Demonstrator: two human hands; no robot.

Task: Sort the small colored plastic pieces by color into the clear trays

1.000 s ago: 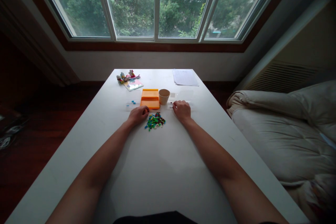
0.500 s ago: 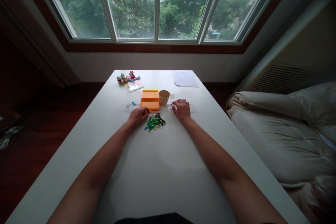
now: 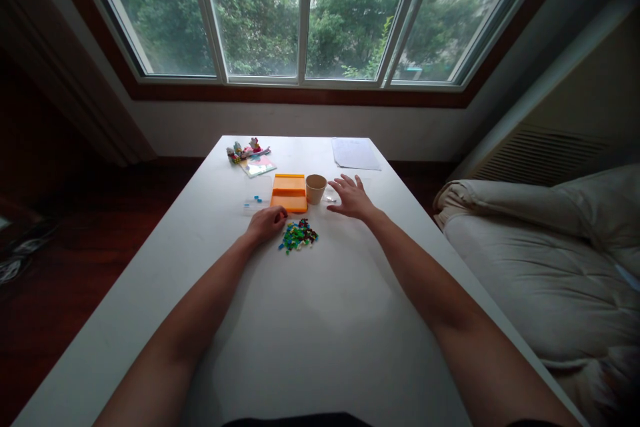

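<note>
The right hand (image 3: 351, 197) had open, spread fingers just beside a cup (image 3: 316, 191), so a light touch seemed wise, while the left hand's (image 3: 269, 223) fingers curled beside small bricks (image 3: 299, 236), any grip hidden.

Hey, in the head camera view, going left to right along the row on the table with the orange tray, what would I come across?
Clear container, orange tray, brown cup, right hand.
</note>
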